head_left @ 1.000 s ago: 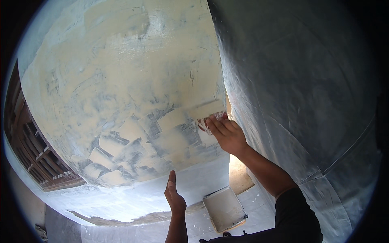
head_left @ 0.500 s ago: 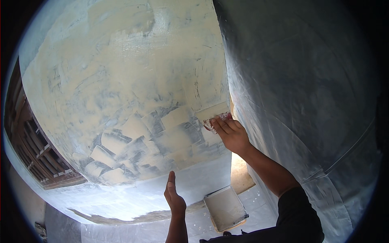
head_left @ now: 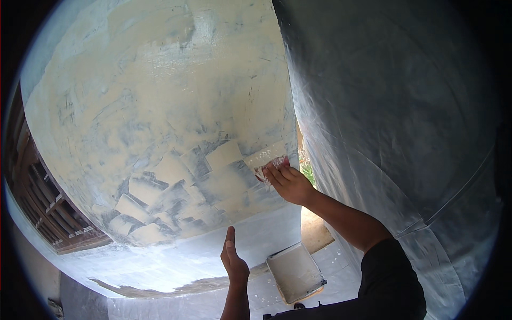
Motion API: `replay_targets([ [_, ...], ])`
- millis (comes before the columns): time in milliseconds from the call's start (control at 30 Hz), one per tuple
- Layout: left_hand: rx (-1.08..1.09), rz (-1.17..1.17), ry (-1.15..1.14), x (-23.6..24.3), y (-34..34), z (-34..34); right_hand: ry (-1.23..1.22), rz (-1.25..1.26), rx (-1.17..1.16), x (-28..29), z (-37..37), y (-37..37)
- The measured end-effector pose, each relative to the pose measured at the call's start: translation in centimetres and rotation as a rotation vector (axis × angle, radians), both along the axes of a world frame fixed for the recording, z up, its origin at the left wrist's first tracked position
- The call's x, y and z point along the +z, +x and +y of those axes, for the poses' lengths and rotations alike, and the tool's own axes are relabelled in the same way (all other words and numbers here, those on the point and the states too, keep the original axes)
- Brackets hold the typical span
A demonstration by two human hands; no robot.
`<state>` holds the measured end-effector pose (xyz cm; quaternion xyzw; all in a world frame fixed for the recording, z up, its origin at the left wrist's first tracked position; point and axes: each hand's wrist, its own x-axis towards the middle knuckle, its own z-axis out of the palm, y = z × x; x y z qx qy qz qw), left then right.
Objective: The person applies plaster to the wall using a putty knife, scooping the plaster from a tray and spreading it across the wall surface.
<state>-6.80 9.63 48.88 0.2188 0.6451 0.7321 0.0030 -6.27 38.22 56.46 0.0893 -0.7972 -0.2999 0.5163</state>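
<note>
Daylight at the wall's edge

From my remote seat I see a pale wall (head_left: 138, 264) bowed by the lens, a soft sheen high up, a ragged brownish strip (head_left: 144, 292) along its foot. Far left: brown slatted window (head_left: 61, 205). To the right, creased grey sheeting (head_left: 394, 138) hangs top to bottom. Between them, a narrow gap: daylight, green foliage (head_left: 308, 172), tan ground (head_left: 313, 234). Grey floor (head_left: 341, 266), white-speckled.
</note>
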Motion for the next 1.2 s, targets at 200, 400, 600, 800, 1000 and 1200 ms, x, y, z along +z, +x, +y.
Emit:
replay_targets([
  [200,0.028,0.013,0.011,-0.1,-0.1,-0.7,-0.233,0.149,-0.013,7.0,0.3,2.8],
  [400,0.015,0.018,0.003,0.6,0.0,1.0,-0.149,0.3,0.021,15.4,1.8,-1.2],
  [600,0.024,0.03,0.008,0.3,0.0,0.1,0.042,0.029,-0.006,1.0,1.9,0.1],
  [800,0.049,0.039,0.012,0.4,-0.4,-0.6,-0.164,0.199,0.01,6.5,1.3,3.2],
  [1000,0.019,0.044,0.001,1.0,0.3,1.7,-0.205,0.332,0.009,15.8,3.2,-0.2],
  [1200,0.009,0.064,0.002,1.1,0.1,1.8,-0.178,0.067,-0.078,0.5,3.1,0.5],
])
